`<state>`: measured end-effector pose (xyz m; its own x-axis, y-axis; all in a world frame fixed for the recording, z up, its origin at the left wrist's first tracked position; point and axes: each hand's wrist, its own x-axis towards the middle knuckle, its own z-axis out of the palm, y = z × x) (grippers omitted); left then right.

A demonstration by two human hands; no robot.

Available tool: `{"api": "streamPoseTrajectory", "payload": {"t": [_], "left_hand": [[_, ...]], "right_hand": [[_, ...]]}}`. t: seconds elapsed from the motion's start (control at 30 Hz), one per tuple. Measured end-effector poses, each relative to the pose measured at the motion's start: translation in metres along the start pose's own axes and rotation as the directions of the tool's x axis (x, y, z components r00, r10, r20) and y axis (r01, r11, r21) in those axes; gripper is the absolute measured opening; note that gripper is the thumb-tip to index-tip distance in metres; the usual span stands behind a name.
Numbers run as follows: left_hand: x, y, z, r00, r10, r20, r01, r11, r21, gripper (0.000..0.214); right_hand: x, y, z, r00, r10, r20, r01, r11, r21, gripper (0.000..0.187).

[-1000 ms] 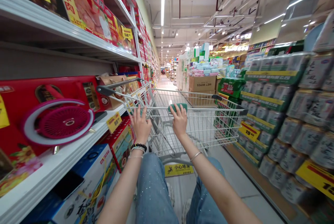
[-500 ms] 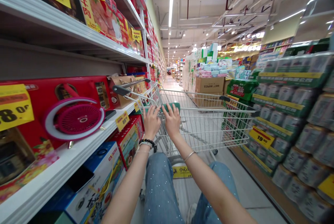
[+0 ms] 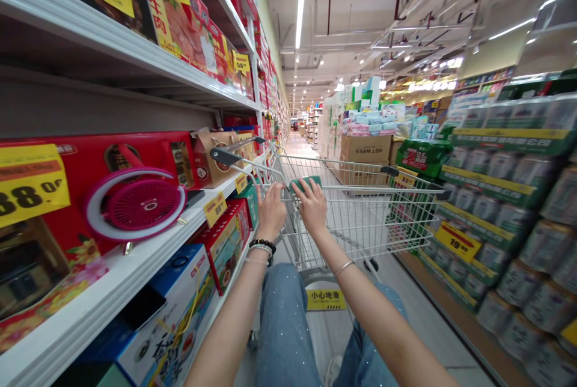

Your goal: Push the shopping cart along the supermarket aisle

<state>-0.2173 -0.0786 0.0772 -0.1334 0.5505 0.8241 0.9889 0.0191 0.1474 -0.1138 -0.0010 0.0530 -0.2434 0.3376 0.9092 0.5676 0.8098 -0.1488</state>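
Note:
I am low down beside a metal shopping cart, which stands across in front of my knees. My left hand is raised at its wire end, fingers apart and slightly bent, with nothing visible in them. Close by on the right, my right hand has its fingers spread over a small dark green item at the cart's upper rail. Whether that item is loose or part of the cart I cannot tell. The cart's handle with grey ends juts out to the left.
Left, shelves bear red gift boxes and a magenta fan. Right, shrink-wrapped cans are stacked high. Beyond the cart stand wet-wipes cartons. A yellow sign lies on the floor between my knees.
My view has shifted slightly, so most things sit further right. My left hand has lifted and curled its fingers a little. My right hand stays over the green item.

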Motion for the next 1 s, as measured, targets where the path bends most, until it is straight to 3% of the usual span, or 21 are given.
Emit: {"api": "streamPoseTrajectory", "payload": {"t": [0.13,0.23,0.33,0.5,0.57,0.63,0.7,0.83,0.9,1.0], "left_hand": [[0.001,0.005,0.003,1.000,0.011,0.020,-0.011,1.000,-0.015,0.049],[0.002,0.008,0.007,1.000,0.004,0.014,-0.004,1.000,-0.028,0.048],[0.002,0.007,0.008,1.000,0.001,0.004,-0.001,0.999,-0.037,0.048],[0.002,0.001,0.004,0.999,-0.043,0.007,0.043,0.997,-0.070,0.047],[0.003,0.000,0.004,0.999,-0.051,0.014,0.052,0.995,-0.089,0.047],[0.002,0.001,0.005,0.998,-0.064,0.006,0.065,0.993,-0.094,0.047],[0.000,0.002,0.006,0.997,-0.074,-0.006,0.073,0.994,-0.086,0.047],[-0.001,0.000,0.005,0.998,-0.060,0.006,0.060,0.994,-0.088,0.050],[-0.001,-0.003,0.002,0.999,-0.038,0.024,0.040,0.993,-0.108,0.053],[-0.001,-0.011,-0.001,0.999,0.003,0.045,0.004,0.989,-0.150,0.058]], "right_hand": [[0.018,0.006,-0.009,0.998,0.046,0.040,-0.047,0.999,0.026,0.051],[0.028,0.007,-0.014,0.995,-0.012,0.100,0.008,0.999,0.038,0.048],[0.026,0.025,-0.022,0.993,-0.037,0.115,0.035,0.999,0.016,0.053],[0.007,0.081,-0.039,0.989,0.146,0.001,-0.146,0.989,-0.035,0.056],[0.003,0.087,-0.038,0.974,0.217,-0.056,-0.219,0.975,-0.032,0.056],[0.001,0.076,-0.029,0.963,0.257,-0.082,-0.260,0.965,-0.028,0.057],[-0.001,0.052,-0.016,0.972,0.231,-0.052,-0.233,0.972,-0.030,0.061],[-0.008,0.015,0.003,0.998,0.037,0.042,-0.036,0.999,-0.025,0.070],[-0.014,0.020,0.003,0.998,-0.042,0.048,0.044,0.999,-0.027,0.070],[-0.024,0.053,-0.008,0.998,-0.055,0.026,0.057,0.997,-0.053,0.071]]}}
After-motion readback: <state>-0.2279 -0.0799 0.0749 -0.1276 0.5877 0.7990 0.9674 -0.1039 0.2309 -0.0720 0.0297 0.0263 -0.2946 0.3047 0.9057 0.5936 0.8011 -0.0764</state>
